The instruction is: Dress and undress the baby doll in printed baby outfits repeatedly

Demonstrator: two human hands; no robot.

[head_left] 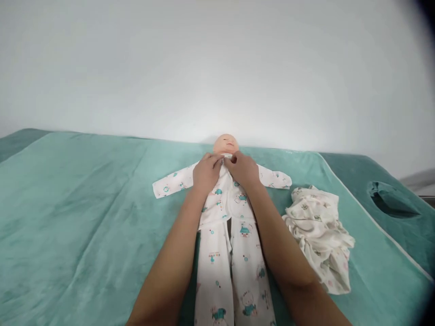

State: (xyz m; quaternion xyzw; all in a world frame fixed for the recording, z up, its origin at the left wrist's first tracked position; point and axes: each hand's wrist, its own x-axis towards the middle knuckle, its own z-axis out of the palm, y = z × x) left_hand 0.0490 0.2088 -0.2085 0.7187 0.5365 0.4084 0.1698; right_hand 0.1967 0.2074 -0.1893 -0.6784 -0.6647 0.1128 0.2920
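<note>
A baby doll (226, 143) lies on its back, its head toward the wall. It wears a white baby shirt (220, 199) with teal animal prints, sleeves spread out to both sides, and matching pants (217, 271) below. My left hand (207, 172) pinches the shirt's front edge just under the doll's neck. Close beside it, my right hand (243, 170) has its fingers pinched on the other side of the same neckline. Whatever fastener sits between the fingertips is too small to make out. Lower down, the shirt front hangs slightly apart at the hem.
A crumpled white printed cloth (321, 235) lies to the right of the doll. Under everything is a teal padded cover (102, 217), with a dark oval hole (392, 201) in the darker part at the right. A pale wall (204, 68) rises behind.
</note>
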